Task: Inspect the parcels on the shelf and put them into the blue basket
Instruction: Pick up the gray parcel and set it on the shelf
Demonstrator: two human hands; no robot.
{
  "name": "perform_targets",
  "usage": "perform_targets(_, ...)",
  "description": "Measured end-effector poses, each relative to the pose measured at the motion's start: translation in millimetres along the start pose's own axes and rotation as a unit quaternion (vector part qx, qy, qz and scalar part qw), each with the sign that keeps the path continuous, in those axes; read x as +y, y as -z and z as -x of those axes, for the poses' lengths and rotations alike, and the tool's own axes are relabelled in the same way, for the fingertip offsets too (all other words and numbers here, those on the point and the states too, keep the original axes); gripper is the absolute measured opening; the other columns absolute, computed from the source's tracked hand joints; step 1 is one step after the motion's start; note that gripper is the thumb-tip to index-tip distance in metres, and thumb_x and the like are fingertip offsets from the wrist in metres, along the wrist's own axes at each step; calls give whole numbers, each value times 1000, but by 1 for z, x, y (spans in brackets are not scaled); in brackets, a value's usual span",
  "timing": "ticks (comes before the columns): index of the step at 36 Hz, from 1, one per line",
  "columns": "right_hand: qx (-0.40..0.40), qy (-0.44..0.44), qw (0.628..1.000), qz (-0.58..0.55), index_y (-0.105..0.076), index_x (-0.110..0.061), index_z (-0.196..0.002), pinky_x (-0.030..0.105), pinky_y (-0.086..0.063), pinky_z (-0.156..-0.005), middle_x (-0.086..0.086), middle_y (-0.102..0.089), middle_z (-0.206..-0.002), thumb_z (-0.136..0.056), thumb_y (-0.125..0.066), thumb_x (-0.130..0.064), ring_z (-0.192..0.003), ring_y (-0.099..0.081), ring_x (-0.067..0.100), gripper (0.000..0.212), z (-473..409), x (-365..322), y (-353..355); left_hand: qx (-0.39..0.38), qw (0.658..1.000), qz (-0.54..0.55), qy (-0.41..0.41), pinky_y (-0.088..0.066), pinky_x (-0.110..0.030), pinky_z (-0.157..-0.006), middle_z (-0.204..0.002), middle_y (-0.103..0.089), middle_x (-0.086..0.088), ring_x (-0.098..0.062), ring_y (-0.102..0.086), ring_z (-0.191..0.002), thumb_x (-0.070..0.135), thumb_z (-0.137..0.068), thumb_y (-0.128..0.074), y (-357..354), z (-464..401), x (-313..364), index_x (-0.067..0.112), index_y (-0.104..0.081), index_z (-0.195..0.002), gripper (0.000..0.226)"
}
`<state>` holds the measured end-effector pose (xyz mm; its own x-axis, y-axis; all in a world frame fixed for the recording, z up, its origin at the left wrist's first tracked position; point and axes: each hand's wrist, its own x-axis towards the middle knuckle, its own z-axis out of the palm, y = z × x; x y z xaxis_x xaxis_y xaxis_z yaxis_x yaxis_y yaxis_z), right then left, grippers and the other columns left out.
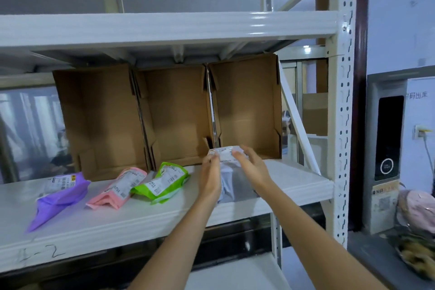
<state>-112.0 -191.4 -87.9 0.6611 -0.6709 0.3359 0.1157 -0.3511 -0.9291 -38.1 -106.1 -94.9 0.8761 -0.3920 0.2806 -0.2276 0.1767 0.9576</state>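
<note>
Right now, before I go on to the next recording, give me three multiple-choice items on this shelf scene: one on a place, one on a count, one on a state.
1. Where does the green parcel lie?
A. inside a cardboard box
B. on the shelf board, right of the pink parcel
C. on the top shelf

2. How many open cardboard boxes stand at the back of the shelf?
A. one
B. three
C. five

3. What is happening with the grey parcel?
A. both hands hold it at its labelled top end
B. it lies untouched
C. only one hand touches it

Answers:
1 B, it rests on the white board between the pink and grey parcels.
2 B, three brown boxes stand side by side.
3 A, the left hand and right hand both close on its top edge.
</note>
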Motion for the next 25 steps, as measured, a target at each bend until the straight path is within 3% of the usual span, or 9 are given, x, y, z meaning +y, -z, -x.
perform_targets(2,11,-4,1000,2,-48,-27,-140,34,-35,-109,-3,-47,-146,-87,-62,-53,-132,-44,18,61,2,3,-1,-4,1000,24,-12,-39,-40,-107,-117,-60,-1,-21,-55,-115,36,-97,-44,-2,1,-4,23,-56,-108,20)
perform_targets(8,18,-44,999,-16,-46,-29,-142,35,-37,-110,-2,-45,-145,-83,-69,-48,-131,-44,21,66,9,14,-1,14,1000,14,-22,-33,-29,-108,-135,-52,-1,-17,-47,-126,22,-101,-43,-1,6,-13,15,-49,-135,36)
perform_targets(15,-2,-62,998,-7,-44,-34,-141,36,-36,-108,1,-40,-149,-83,-67,-52,-131,-40,23,65,1,13,2,3,1000,7,13,-39,-34,-106,-125,-52,1,-22,-51,-120,26,-98,-45,-3,6,-6,21,-47,-136,38)
perform_targets(21,14,-32,999,-40,-53,-31,-133,35,-40,-105,2,-49,-140,-84,-70,-42,-123,-48,22,53,-15,8,24,-14,999,48,4,-41,-42,-107,-129,-56,-2,-23,-54,-118,42,-71,-43,-31,-3,5,24,-50,-131,63)
perform_targets(25,2,-39,999,-37,-54,-26,-133,28,-38,-91,2,-51,-133,-88,-67,-38,-112,-49,19,48,-27,9,50,-27,999,24,20,-36,-42,-110,-142,-48,-5,-25,-47,-128,38,-87,-44,-56,-6,2,22,-41,-141,57)
